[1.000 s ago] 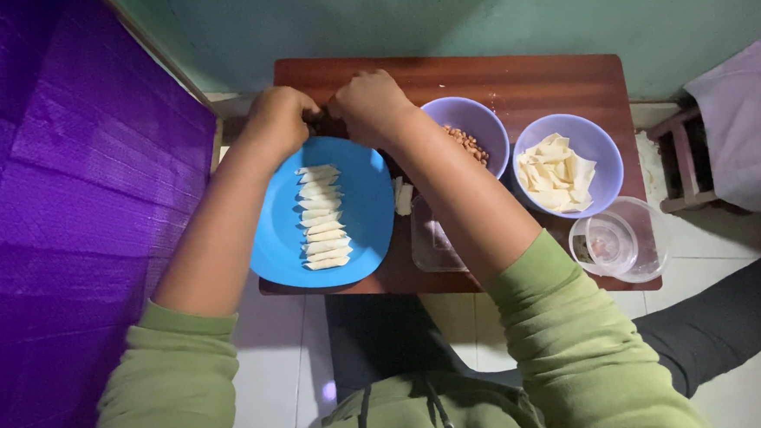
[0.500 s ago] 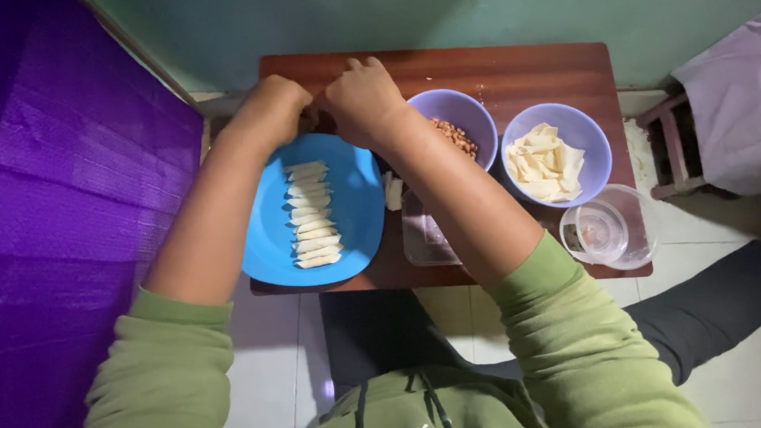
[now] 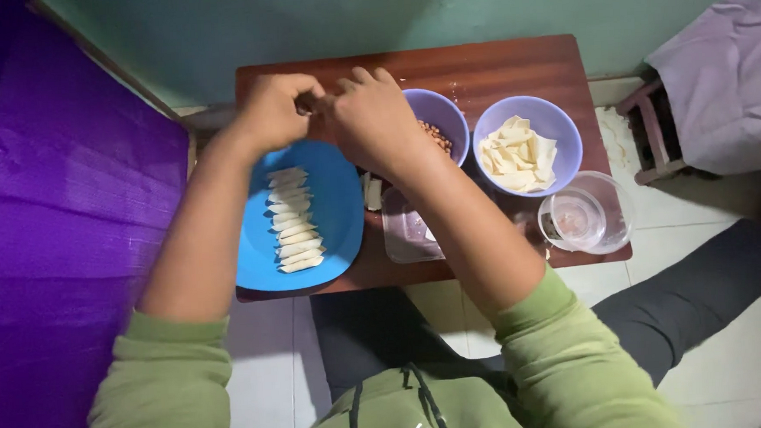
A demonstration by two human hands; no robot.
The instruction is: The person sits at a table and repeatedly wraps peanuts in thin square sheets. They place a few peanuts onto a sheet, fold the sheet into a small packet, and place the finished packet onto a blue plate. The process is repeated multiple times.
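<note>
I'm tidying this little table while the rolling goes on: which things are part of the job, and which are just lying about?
In use: left hand; right hand; blue plate of finished rolls; bowl of wrappers; bowl of filling.

Lying about: clear cup; clear lid; purple cloth.

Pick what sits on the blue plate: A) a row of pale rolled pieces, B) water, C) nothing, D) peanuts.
A: the blue plate holds a row of pale rolled pieces lined up along its left half, below the left hand and right hand, which meet above the plate's far edge.
</note>
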